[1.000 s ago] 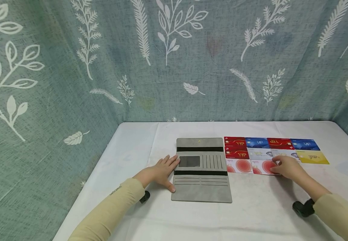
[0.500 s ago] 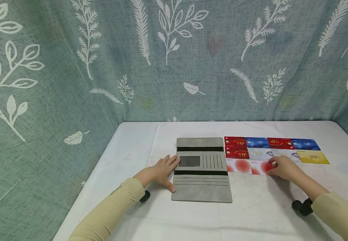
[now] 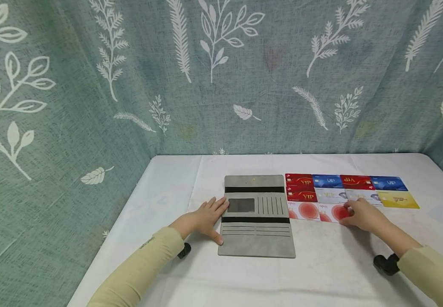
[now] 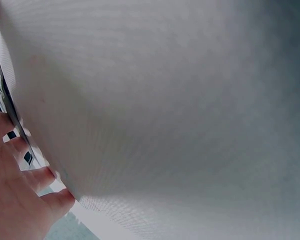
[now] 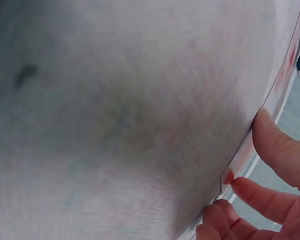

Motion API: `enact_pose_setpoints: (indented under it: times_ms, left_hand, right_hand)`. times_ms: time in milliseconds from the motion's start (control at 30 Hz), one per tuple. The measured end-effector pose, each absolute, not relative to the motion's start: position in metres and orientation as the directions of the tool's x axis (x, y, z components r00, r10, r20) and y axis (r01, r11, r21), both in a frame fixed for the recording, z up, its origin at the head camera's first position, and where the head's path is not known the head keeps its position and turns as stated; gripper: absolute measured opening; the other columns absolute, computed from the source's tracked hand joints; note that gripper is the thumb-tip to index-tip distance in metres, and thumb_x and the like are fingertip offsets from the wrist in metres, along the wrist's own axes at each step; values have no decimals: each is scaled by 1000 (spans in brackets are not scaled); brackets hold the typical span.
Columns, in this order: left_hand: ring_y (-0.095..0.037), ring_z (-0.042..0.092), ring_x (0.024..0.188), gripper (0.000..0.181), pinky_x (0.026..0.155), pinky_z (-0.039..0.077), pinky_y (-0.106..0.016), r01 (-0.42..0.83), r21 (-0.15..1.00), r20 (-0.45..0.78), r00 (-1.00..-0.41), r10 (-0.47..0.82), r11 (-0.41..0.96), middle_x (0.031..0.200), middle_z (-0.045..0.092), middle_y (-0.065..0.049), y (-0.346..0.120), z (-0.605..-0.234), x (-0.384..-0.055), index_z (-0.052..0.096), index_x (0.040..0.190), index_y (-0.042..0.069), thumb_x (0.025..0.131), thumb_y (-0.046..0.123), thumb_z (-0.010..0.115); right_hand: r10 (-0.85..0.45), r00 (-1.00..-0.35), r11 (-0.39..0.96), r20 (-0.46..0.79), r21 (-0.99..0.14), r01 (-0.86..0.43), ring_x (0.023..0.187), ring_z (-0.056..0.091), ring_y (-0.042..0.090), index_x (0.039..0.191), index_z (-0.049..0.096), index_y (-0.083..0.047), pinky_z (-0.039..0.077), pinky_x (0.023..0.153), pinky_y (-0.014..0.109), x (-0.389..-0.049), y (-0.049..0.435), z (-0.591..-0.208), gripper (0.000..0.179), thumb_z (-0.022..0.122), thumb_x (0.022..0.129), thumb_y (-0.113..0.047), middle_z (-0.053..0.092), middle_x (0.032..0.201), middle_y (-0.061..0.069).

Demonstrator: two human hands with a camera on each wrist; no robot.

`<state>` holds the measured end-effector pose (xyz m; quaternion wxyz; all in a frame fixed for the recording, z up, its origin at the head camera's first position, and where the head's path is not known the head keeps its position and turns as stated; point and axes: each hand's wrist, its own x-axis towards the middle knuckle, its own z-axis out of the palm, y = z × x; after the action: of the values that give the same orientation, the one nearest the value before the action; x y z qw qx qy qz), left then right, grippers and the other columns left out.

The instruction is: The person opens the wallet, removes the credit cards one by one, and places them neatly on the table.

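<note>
A grey trifold wallet (image 3: pixel 256 248) lies unfolded on the white-covered table, its card slots and dark clear window facing up. My left hand (image 3: pixel 206 219) rests flat along its left edge, fingers spread and thumb near the lower panel. To the wallet's right, my right hand (image 3: pixel 363 215) holds the right end of a white card with red circles (image 3: pixel 326 212) between thumb and index finger. In the right wrist view the thumb and index finger (image 5: pixel 257 197) meet that card's edges. A matching white-and-red card (image 3: pixel 305 211) lies directly left of it, beside the wallet.
Above the held card are two red VIP cards (image 3: pixel 302 195) at the left, blue cards (image 3: pixel 328 181), silver cards (image 3: pixel 329 195) and a yellow card (image 3: pixel 399 199), laid in tight rows. A leaf-patterned curtain (image 3: pixel 221 119) stands behind the table's far edge.
My right hand has slid the white-and-red card slightly left, against its matching neighbour, mostly in the first half second. The left hand and wallet have stayed put.
</note>
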<state>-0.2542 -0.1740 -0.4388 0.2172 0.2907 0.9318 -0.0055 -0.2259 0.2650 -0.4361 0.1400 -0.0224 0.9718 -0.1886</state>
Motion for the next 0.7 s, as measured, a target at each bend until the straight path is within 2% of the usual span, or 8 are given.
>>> enact_pose_setpoints:
  times_ms: [700]
  left_hand:
    - [-36, 2, 140, 119, 111, 11, -51, 527, 105, -425, -743, 517, 843, 155, -1, -6, -172, -435, -255, 9, 148, 10, 61, 62, 72]
  right_hand:
    - [-67, -960, 920, -273, -388, 46, 80, 48, 31, 106, 55, 12, 48, 72, 46, -228, 265, -435, 52, 77, 71, -19, 51, 89, 23]
